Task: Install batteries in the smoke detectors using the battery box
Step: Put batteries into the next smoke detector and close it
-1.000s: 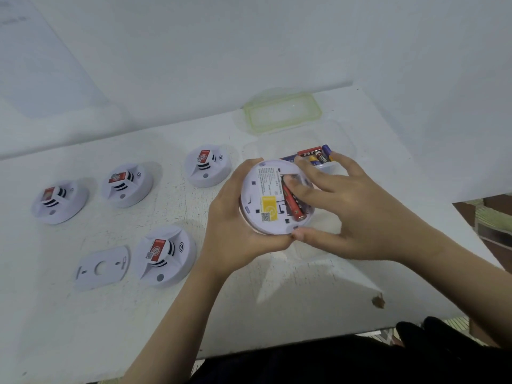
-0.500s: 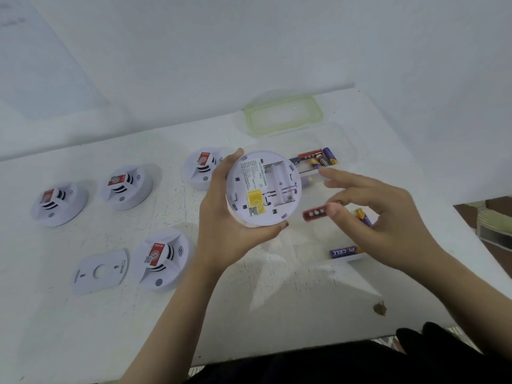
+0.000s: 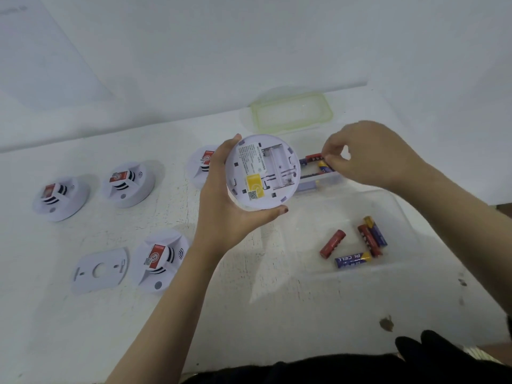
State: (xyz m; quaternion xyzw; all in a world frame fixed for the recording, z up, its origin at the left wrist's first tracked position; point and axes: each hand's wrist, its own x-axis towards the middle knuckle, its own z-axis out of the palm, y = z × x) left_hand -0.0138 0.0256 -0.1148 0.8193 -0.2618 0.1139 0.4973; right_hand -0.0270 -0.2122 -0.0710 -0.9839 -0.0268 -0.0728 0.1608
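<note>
Over a scuffed white table (image 3: 83, 328) against white walls (image 3: 194, 51), the left hand (image 3: 221, 217) grips a round white smoke detector (image 3: 263, 173), empty bay upward. The right hand (image 3: 371, 156), curled, reaches batteries (image 3: 314, 157) in the clear plastic battery box (image 3: 410, 217); its grip is unclear.

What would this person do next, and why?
Probably lift one battery out of the battery box and carry it to the smoke detector held in the left hand. Its battery bay looks empty, and the right hand has its fingertips at the batteries in the box's far end.
</note>
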